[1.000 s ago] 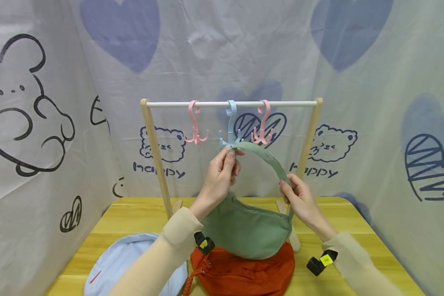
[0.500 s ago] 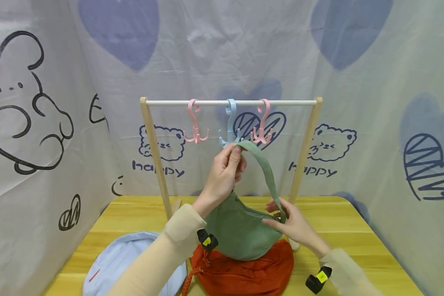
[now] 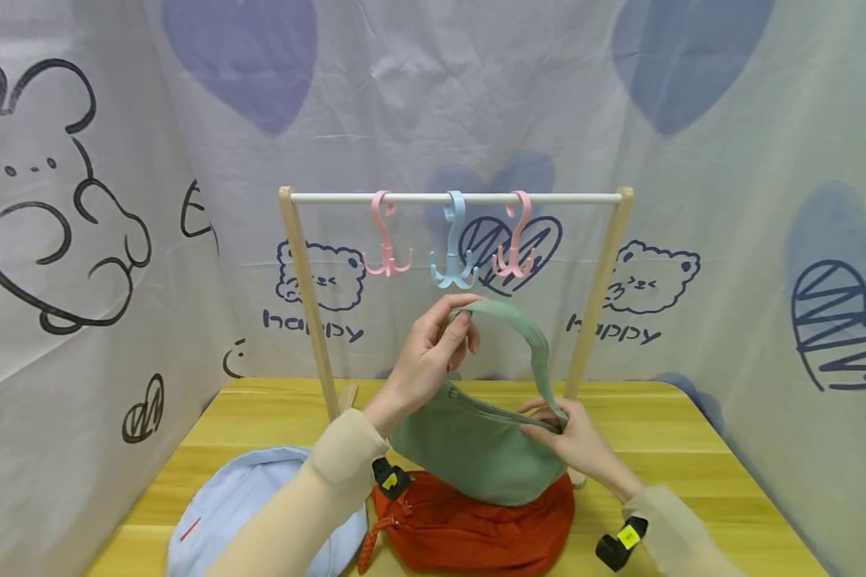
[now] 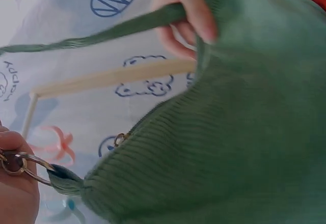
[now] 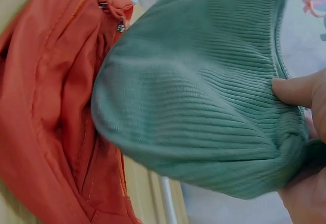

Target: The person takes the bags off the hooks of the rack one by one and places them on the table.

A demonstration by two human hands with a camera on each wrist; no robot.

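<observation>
A green corduroy shoulder bag (image 3: 476, 453) hangs between my hands, its zipper along the upper edge. High on its strap (image 3: 530, 332), my left hand (image 3: 433, 344) pinches the band just below the blue hook (image 3: 455, 268). Metal rings (image 4: 30, 165) at the bag's end lie against that hand in the left wrist view. At the bag's other top corner, my right hand (image 3: 577, 441) grips where the strap joins. The right wrist view shows its thumb (image 5: 293, 90) pressed on the ribbed cloth beside the zipper.
A wooden rack with a white rod (image 3: 332, 198) bears the blue hook between two pink hooks (image 3: 387, 256). An orange-red bag (image 3: 476, 529) lies on the yellow wooden table (image 3: 664, 449) beneath the green one. Left of it lies a light blue bag (image 3: 252, 497).
My right hand has slid from the middle of the strap down to the bag's top corner. My left hand has dropped slightly away from the blue hook, still holding the strap.
</observation>
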